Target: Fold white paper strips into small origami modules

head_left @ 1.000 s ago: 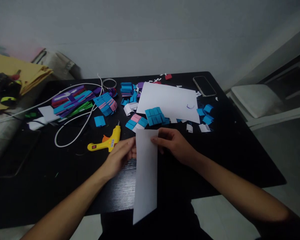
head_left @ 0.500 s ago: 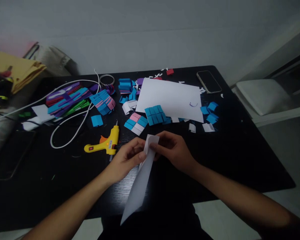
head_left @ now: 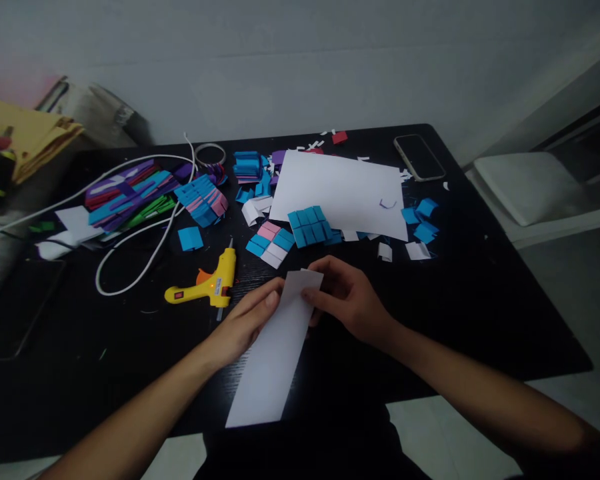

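Observation:
A long strip of white paper (head_left: 275, 353) hangs slantwise over the table's near edge, its upper end between my hands. At its upper right edge my right hand (head_left: 347, 297) pinches it, thumb on the front and fingers curled behind. On the opposite edge my left hand (head_left: 250, 320) holds the strip, with its fingers partly hidden behind the paper. Just beyond my hands lie a woven-looking square of pink, blue and white paper pieces (head_left: 270, 244) and a blue paper panel (head_left: 310, 227). Left of my left hand rests a yellow hot glue gun (head_left: 205, 287).
A large white sheet (head_left: 340, 187) covers scraps at the back. Folded blue pieces (head_left: 420, 220) and a phone (head_left: 419, 158) lie to the right. Bundled coloured strips (head_left: 130, 197) and a looping white cable (head_left: 100, 273) occupy the left side of the black table (head_left: 455, 320).
The white strip has turned flatter toward me, showing its broad face, and its lower end has swung left and up. My left thumb has shifted to the strip's edge.

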`<control>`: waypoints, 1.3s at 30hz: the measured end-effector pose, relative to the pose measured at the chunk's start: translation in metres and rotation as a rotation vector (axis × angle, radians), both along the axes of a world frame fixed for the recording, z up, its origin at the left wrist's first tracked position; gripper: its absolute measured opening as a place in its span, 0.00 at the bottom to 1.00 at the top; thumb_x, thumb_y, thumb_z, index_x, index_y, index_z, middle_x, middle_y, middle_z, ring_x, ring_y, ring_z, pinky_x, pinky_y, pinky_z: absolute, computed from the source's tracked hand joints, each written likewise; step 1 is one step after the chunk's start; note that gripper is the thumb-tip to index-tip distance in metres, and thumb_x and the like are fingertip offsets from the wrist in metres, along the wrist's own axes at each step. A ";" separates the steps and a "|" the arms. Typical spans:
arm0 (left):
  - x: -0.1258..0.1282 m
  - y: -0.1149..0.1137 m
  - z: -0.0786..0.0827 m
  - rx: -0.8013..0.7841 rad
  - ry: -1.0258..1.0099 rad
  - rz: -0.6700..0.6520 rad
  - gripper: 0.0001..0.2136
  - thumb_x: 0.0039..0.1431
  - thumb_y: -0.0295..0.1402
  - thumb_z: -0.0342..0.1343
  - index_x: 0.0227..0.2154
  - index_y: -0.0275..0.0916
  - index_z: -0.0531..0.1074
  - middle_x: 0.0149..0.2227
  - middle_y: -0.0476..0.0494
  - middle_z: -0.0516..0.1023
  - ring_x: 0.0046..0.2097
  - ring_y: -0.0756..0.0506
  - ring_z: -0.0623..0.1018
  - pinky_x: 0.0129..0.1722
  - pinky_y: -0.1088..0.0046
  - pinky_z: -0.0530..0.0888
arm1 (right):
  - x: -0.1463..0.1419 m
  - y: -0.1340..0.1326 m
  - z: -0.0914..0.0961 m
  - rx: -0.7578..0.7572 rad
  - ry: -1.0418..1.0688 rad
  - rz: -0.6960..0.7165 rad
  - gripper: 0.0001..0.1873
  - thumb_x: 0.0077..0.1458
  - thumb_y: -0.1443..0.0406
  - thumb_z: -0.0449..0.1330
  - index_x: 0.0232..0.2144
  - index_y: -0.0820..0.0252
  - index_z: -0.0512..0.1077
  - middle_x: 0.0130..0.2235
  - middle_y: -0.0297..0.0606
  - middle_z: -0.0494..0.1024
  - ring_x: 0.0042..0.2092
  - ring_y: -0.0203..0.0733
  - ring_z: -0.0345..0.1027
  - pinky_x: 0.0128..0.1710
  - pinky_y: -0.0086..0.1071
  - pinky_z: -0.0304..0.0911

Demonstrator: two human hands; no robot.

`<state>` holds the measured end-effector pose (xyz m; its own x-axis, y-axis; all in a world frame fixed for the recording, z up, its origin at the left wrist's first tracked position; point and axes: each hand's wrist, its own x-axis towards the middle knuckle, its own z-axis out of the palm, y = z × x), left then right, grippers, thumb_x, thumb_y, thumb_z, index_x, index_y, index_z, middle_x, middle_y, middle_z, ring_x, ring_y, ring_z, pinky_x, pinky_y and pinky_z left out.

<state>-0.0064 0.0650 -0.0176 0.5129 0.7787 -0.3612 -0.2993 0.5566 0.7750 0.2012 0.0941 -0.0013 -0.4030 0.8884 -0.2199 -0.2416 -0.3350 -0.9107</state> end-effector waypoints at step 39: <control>0.006 -0.001 0.024 0.380 0.658 -0.084 0.17 0.65 0.47 0.58 0.35 0.35 0.77 0.30 0.47 0.75 0.31 0.49 0.71 0.29 0.76 0.66 | -0.001 -0.005 0.000 0.090 -0.139 -0.044 0.11 0.50 0.64 0.74 0.36 0.59 0.80 0.33 0.35 0.83 0.33 0.36 0.79 0.33 0.28 0.77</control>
<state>-0.0008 0.0643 0.0068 0.3478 0.8785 -0.3276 0.3219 0.2163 0.9217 0.2006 0.0895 -0.0014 -0.3343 0.9232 -0.1897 -0.1243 -0.2427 -0.9621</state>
